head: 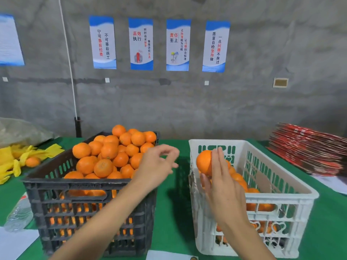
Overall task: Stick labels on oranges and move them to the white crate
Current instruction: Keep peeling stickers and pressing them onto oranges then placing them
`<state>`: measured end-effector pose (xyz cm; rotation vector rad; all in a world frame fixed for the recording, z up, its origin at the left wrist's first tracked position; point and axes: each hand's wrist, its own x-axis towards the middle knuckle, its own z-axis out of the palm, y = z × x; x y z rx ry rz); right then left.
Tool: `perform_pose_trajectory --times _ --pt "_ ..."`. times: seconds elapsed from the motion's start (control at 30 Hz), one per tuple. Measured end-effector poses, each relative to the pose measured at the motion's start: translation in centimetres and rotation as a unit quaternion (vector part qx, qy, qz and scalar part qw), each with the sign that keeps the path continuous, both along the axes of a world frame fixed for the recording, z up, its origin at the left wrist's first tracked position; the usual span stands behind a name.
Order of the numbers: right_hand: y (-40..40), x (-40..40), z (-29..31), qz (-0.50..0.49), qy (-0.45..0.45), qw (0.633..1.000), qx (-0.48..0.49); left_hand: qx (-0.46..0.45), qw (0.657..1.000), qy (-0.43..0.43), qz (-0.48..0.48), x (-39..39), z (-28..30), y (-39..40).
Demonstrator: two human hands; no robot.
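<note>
Flanking black crate (90,199): yellow nets (16,156); red stack (308,152)

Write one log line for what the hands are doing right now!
right hand: holds orange over white crate | left hand: empty, by black crate

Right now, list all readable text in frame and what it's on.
First poster: "宁可事前检查 不可事后返工"
Second poster: "高效执行"; small columns blurred.
Third poster: "责任至上"; small columns blurred.
Fourth poster: "一点问题不放过 质量自检坚持做"
Far-left sheet: too blurred.
Red stack, black crate, white crate: nothing readable.
</note>
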<state>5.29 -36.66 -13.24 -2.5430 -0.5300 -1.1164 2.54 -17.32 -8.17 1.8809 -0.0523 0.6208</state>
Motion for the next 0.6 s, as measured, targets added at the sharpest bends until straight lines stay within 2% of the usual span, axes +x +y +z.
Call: perform_pose_trajectory --times 0.07,0.13,0.2,0.27,0.3,0.33,0.53,0.6 --pt "-0.5 1.2 0.0 -0.026 -0.003 0.999 -0.023 0.07 0.992 -0.014 0.103 1.4 0.9 3.0" --pt "-0.3 1.4 0.3 -0.004 0.011 1.0 -0.024 0.186 0.959 0.039 0.211 2.6 1.3 6.8" --pt "0.3 1.4 0.2 0.024 0.025 0.999 -0.019 0.31 0.887 0.204 0.273 3.9 0.8 10.3" --pt "1.1 1.5 -0.4 0.05 0.015 0.999 -0.014 0.379 0.789 0.394 0.282 4.3 0.1 12.2" --pt "1.5 1.5 -0.5 0.056 0.009 0.998 -0.009 0.396 0.751 0.45 0.278 4.7 -0.1 13.0" --pt "2.0 1.4 -0.7 0.062 0.01 0.998 -0.002 0.402 0.731 0.477 0.277 5.3 -0.2 13.9" --pt "3.8 1.5 -1.7 0.093 0.003 0.996 0.015 0.354 0.73 0.451 0.372 7.8 -1.2 17.9" --pt "4.0 1.6 -2.1 0.097 -0.001 0.995 0.017 0.341 0.741 0.427 0.391 8.1 -1.6 18.9"
